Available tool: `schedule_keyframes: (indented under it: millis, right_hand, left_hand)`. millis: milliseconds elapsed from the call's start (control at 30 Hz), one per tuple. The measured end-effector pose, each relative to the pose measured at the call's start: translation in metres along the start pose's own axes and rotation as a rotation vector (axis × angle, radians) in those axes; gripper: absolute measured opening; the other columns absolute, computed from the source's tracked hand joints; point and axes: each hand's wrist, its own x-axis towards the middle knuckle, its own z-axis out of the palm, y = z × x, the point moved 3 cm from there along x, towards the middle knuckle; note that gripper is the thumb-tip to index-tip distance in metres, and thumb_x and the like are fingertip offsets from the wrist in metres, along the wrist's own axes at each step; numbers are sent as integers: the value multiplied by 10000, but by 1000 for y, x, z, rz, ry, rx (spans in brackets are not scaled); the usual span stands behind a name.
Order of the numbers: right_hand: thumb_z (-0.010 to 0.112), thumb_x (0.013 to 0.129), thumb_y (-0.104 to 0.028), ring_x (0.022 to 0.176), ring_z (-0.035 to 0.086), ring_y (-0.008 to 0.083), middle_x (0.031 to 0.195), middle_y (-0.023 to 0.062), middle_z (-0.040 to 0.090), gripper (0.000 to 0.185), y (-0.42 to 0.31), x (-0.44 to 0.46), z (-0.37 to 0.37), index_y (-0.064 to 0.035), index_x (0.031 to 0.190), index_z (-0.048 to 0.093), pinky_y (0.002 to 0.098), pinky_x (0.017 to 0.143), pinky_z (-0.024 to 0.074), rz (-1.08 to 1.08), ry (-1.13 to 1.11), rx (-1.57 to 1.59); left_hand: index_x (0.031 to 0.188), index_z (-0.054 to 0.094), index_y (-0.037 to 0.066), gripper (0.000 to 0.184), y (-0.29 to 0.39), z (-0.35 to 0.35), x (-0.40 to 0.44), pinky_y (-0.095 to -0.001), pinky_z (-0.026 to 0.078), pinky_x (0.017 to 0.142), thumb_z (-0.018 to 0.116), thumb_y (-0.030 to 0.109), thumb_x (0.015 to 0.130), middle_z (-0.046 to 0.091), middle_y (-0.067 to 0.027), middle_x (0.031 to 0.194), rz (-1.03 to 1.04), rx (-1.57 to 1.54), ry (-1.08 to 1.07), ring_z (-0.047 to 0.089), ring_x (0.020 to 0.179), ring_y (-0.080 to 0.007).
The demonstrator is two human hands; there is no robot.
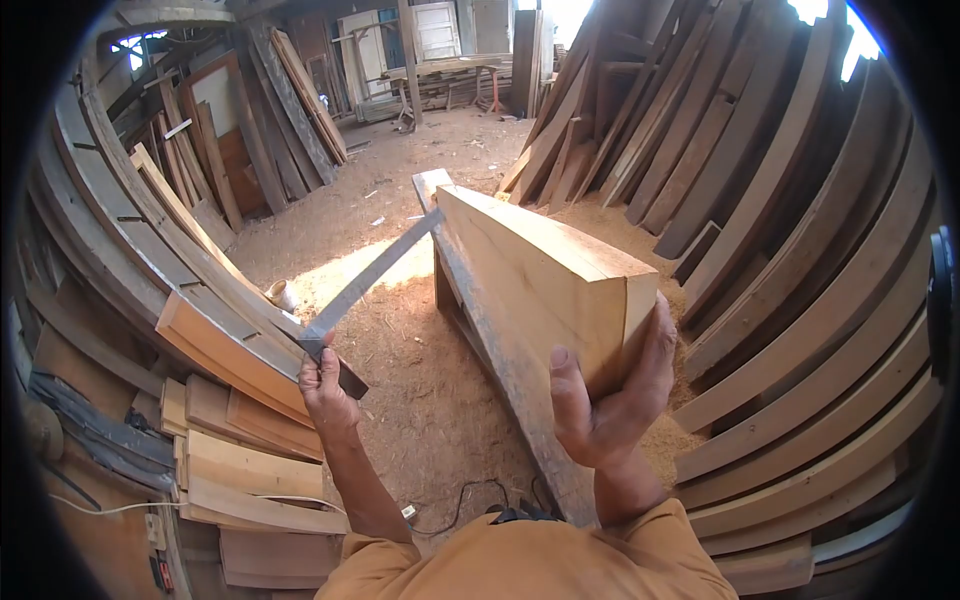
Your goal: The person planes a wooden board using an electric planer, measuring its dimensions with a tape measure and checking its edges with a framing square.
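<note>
My left hand is closed around the dark stock of a carpenter's square, held out to the left. Its metal blade slants up and away, and the far tip overlaps the far end of a thick pale wooden board; whether they touch I cannot tell. At the near end of the board, my right hand grips it, with the thumb on the left side and the fingers around the right. The board stands on edge above a long narrow wooden bench, which hides part of the floor.
Many planks lean along the right side. More boards are stacked at the left, beside a dark cloth. Sawdust and shavings cover the floor. A black cord lies near my body. Farther back stands a trestle with planks.
</note>
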Motion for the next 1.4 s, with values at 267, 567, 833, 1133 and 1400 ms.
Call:
schedule_keyframes:
  millis: [267, 567, 833, 1133, 1400]
  right_hand:
    - [735, 839, -209, 1139, 590, 388, 1242, 306, 549, 806, -5, -9, 1, 222, 1407, 359, 452, 1019, 448, 0, -38, 19]
    - [795, 838, -247, 1057, 625, 472, 1345, 448, 494, 907, -22, -59, 4, 205, 1435, 285, 498, 885, 518, 25, -189, -1]
    - [811, 834, -274, 1054, 635, 474, 1338, 445, 516, 907, -27, -73, 7, 185, 1429, 302, 506, 887, 516, 50, -179, 6]
    - [825, 840, -277, 1052, 636, 484, 1316, 459, 521, 912, -21, -78, 13, 191, 1428, 308, 506, 888, 519, 17, -137, 105]
    - [837, 832, -284, 1061, 639, 486, 1316, 451, 530, 921, -22, -89, 16, 192, 1429, 323, 499, 889, 526, 20, -87, 127]
  left_hand:
    - [1266, 649, -6, 264, 1, 56, 6, -183, 430, 712, 646, 76, 1015, 603, 52, 893, -13, -67, -124, 533, 785, -25]
    - [1150, 634, -2, 158, -26, 154, -3, -246, 518, 815, 649, 97, 1026, 713, -32, 1016, 26, 2, -352, 631, 905, -75]
    - [1136, 643, -17, 163, -38, 163, -9, -252, 531, 761, 610, 117, 1049, 724, -41, 987, -111, -30, -378, 630, 846, -66]
    - [1125, 635, -20, 159, -36, 162, -13, -241, 519, 728, 592, 115, 1053, 704, -35, 932, -102, -16, -355, 618, 809, -57]
    - [1113, 631, -3, 155, -136, 168, 59, -238, 492, 669, 587, 136, 1059, 687, -23, 905, -81, 59, -259, 602, 761, -56]
